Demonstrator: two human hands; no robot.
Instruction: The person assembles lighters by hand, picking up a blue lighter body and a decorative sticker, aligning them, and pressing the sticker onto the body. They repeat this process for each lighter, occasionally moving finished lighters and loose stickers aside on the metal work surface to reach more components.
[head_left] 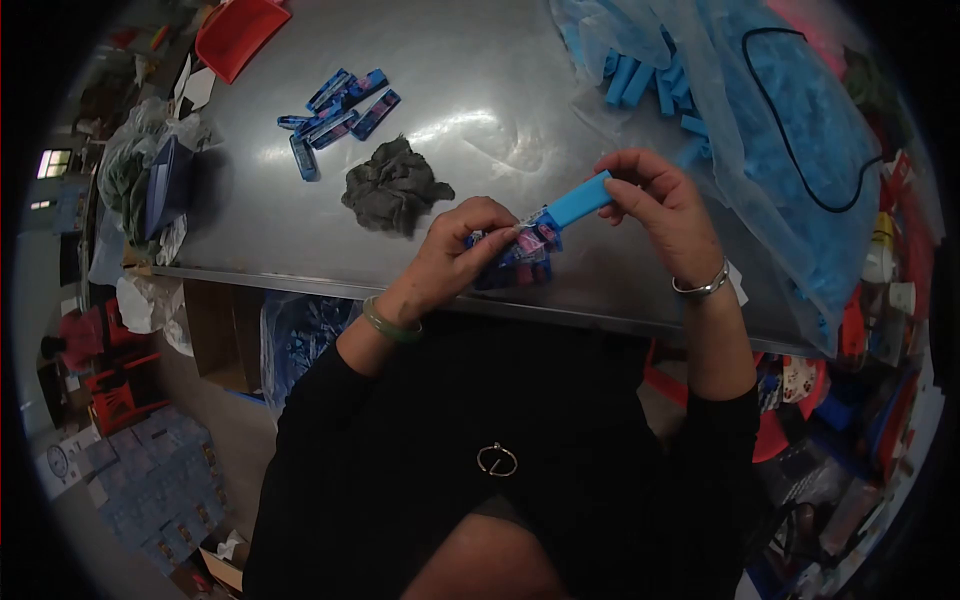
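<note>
My left hand [465, 245] is closed on a small printed blue packet [535, 235] near the table's front edge. My right hand [655, 200] pinches the far end of a light-blue oblong piece [580, 200] between thumb and fingers. The lower end of that piece meets the packet; whether it sits inside or just touches cannot be made out. Below my left fingers, more printed blue packets [520, 274] lie at the edge, partly hidden. Further back is a loose group of similar packets [335, 115], with a crumpled dark grey cloth [395, 186] in front of it.
On the right, a large clear plastic bag [790, 200] of light-blue pieces spreads over the metal table [300, 235]. A red dustpan-like tray [235, 38] lies at the back left. Below the front edge stand a cardboard box [222, 335] and a bag of blue packets [305, 335].
</note>
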